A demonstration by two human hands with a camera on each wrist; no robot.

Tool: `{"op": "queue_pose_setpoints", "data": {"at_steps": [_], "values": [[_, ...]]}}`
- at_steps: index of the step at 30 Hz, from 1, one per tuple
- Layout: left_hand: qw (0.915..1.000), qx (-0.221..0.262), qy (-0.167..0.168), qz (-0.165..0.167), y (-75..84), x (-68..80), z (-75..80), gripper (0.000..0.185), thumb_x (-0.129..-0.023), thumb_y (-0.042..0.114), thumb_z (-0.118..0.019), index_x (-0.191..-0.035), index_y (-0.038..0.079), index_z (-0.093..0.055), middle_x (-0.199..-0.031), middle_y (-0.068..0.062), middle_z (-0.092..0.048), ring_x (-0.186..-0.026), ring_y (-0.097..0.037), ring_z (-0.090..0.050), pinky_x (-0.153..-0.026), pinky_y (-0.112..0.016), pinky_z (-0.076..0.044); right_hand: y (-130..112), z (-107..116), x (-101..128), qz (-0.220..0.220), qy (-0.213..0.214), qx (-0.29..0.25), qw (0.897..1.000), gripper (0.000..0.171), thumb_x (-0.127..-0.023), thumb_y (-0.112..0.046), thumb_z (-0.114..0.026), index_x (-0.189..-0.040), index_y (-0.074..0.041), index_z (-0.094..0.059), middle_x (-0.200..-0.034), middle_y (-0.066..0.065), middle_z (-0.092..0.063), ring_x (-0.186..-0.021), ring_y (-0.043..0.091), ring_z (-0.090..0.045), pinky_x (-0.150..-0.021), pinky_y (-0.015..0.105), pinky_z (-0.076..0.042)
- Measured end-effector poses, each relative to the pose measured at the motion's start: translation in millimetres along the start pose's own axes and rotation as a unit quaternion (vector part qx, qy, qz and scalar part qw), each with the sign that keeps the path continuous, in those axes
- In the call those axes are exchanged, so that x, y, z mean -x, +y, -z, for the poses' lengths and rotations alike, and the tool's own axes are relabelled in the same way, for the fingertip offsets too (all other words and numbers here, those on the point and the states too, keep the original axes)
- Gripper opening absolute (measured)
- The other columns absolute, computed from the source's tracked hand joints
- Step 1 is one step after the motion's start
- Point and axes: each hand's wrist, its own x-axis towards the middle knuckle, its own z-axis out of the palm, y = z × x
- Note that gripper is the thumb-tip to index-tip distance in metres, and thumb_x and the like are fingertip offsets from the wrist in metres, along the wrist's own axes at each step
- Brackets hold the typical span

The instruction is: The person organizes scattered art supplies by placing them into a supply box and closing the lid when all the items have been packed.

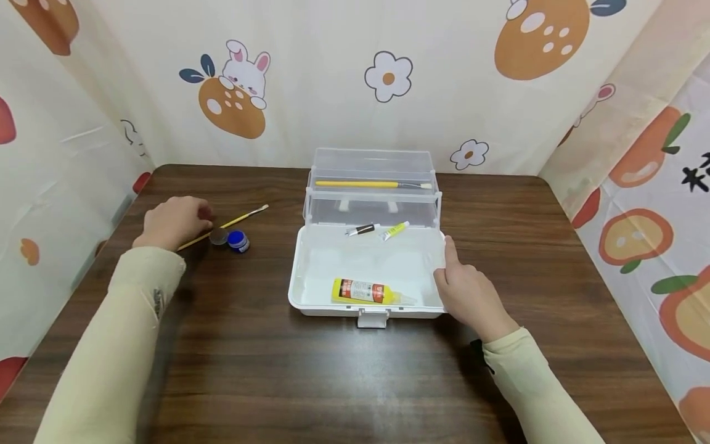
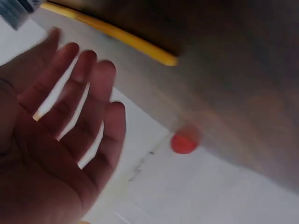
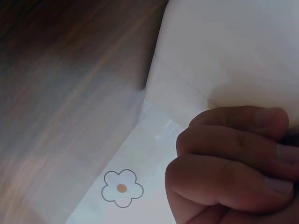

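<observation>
Left hand (image 1: 173, 221) open-fingered over brush (image 1: 233, 221) at box's (image 1: 310, 296) nine o'clock on bench (image 1: 249, 370), right hand (image 1: 468, 295) curled, steadying three o'clock rim: best pinched mid-handle, clear of paint pot (image 1: 238, 241).

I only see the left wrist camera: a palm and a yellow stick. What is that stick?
Observer: A yellow paintbrush lying on the table, partly under the left hand.
Operator: Anything next to it?
Observer: A small blue paint pot, right beside the brush.
Operator: Where's the other hand?
Observer: The right hand is at the right edge of an open white box, thumb against its rim.
</observation>
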Motion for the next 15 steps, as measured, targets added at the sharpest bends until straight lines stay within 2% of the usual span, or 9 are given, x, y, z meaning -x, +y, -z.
{"op": "queue_pose_setpoints", "data": {"at_steps": [5, 10, 15], "values": [[0.9995, 0.020, -0.010, -0.022, -13.4, 3.8, -6.8, 0.028, -0.095, 0.030, -0.067, -0.114, 0.009, -0.067, -0.113, -0.019, -0.067, -0.100, -0.040, -0.059, -0.075, -0.063, -0.045, 2, 1, 0, -0.001, 0.005, 0.003, 1.000, 0.065, -0.100, -0.020, -0.033, -0.155, 0.009, -0.011, -0.051, 0.008, -0.048, -0.046, 0.023, -0.044, -0.044, 0.035, -0.034], [0.9994, 0.017, 0.008, -0.028, -19.1, 4.3, -15.8, 0.015, -0.095, 0.024, -0.068, -0.103, 0.012, -0.068, -0.103, -0.015, -0.068, -0.092, -0.037, -0.059, -0.072, -0.061, -0.047, 3, 0, 0, 0.002, 0.004, 0.003, 1.000, 0.065, -0.100, -0.020, -0.033, -0.154, 0.010, -0.012, -0.050, 0.008, -0.048, -0.045, 0.021, -0.042, -0.043, 0.034, -0.033], [0.9993, 0.012, 0.025, -0.027, -21.7, 4.2, -21.0, 0.012, -0.097, 0.022, -0.064, -0.099, 0.011, -0.066, -0.094, -0.013, -0.066, -0.084, -0.036, -0.058, -0.069, -0.058, -0.046, 2, -1, -1, 0.010, 0.007, 0.006, 1.000, 0.064, -0.101, -0.019, -0.033, -0.154, 0.011, -0.013, -0.050, 0.008, -0.047, -0.045, 0.021, -0.042, -0.043, 0.035, -0.033]]}}
